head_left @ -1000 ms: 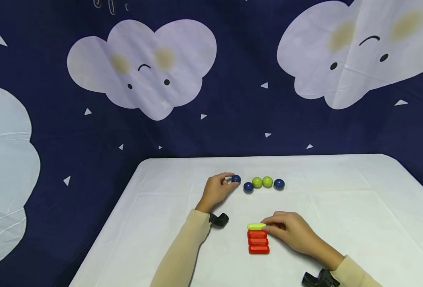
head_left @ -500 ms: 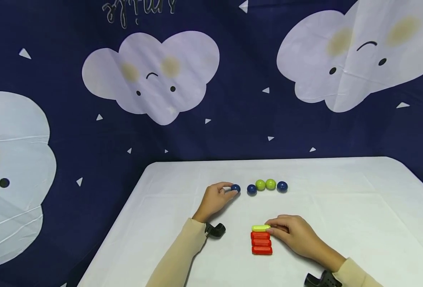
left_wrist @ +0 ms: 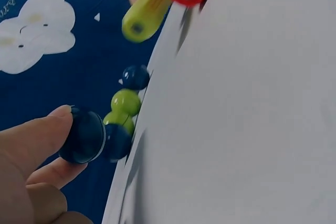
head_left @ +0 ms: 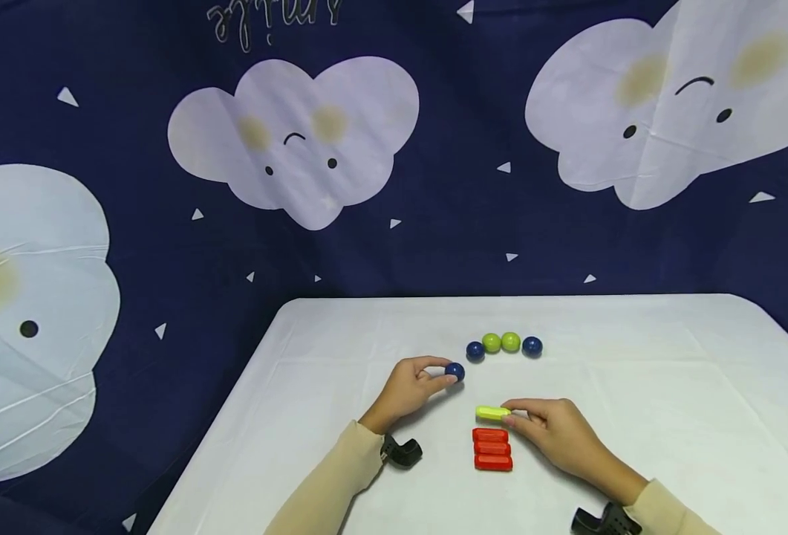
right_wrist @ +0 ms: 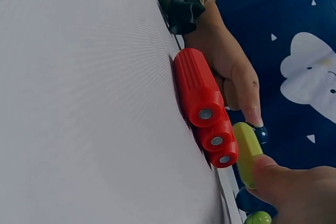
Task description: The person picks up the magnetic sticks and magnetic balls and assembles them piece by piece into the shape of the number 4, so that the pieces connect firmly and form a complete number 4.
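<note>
My left hand [head_left: 403, 390] pinches a blue ball [head_left: 454, 372] between thumb and fingers, near side of the row of balls. In the left wrist view that held ball [left_wrist: 84, 135] looks large and glossy. A short yellow rod [head_left: 490, 413] is pinched at its right end by my right hand [head_left: 557, 431]. Several centimetres nearer lie red rods [head_left: 492, 449], side by side and apart from the yellow one. Round grey ends show on the red rods [right_wrist: 206, 114] in the right wrist view.
Behind the hands, a blue ball [head_left: 475, 351], two green balls [head_left: 492, 342] and another blue ball [head_left: 532, 346] form a loose row on the white table [head_left: 668, 416]. A dark blue cloth with clouds [head_left: 300, 141] hangs behind the table's far edge.
My left hand has brought its blue ball nearer and a little right, away from the row. The yellow rod, earlier against the red rods, has parted from them in my right hand.
</note>
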{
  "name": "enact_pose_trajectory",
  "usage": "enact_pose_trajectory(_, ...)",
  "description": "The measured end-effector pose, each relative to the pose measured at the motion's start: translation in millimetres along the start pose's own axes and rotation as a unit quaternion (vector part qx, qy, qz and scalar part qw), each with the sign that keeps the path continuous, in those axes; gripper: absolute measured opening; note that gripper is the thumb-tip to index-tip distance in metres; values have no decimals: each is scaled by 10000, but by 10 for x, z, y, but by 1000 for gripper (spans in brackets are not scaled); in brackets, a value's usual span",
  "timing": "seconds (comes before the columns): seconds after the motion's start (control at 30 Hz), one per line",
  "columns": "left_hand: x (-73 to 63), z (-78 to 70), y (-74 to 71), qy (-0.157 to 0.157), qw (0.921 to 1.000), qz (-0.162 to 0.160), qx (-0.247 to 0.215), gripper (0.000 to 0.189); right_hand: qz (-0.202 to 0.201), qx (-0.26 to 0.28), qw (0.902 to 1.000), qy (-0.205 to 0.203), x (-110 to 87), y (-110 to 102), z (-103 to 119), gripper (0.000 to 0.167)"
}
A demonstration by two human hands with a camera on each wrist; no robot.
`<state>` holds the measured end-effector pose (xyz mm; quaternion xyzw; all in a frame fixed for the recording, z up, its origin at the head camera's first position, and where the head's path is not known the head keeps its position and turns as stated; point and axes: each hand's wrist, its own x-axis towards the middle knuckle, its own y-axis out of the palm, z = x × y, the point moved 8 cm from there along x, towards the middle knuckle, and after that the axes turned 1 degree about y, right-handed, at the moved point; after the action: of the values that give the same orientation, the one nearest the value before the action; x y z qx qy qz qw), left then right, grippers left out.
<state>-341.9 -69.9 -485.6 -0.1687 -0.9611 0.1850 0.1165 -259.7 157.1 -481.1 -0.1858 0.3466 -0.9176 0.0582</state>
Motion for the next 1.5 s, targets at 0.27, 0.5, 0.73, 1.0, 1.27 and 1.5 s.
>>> enact_pose_trajectory(0.27, -137, -2, 141, -180, 9996, 148, -150, 30, -273, 369, 9987, 222, -71, 22, -34, 14)
enact_pose_trajectory(0.5, -151, 29, 158, -148, 9998, 43, -135, 31, -449, 557, 9960, 536, -68, 38, -63, 16)
enact_pose_trajectory(0.73, -124, 25, 200, -175, 9995, 154, -228, 30, -403, 857, 9906, 988, -15, 9, -110, 26)
enact_pose_trajectory(1.0, -110, -33, 255, -68, 9992, 306, -250, 32, -350, 808, 9903, 1076, -6, -4, -112, 26)
enact_pose_trajectory(1.27, -56, -64, 309, 39, 9987, 152, 479, 35, -458, 445, 9946, 817, -2, 2, -80, 20)
enact_pose_trajectory(1.5, 6, -121, 298, 91, 9934, -79, 1137, 34, -750, 23, 9967, 295, 17, -5, 44, 20)
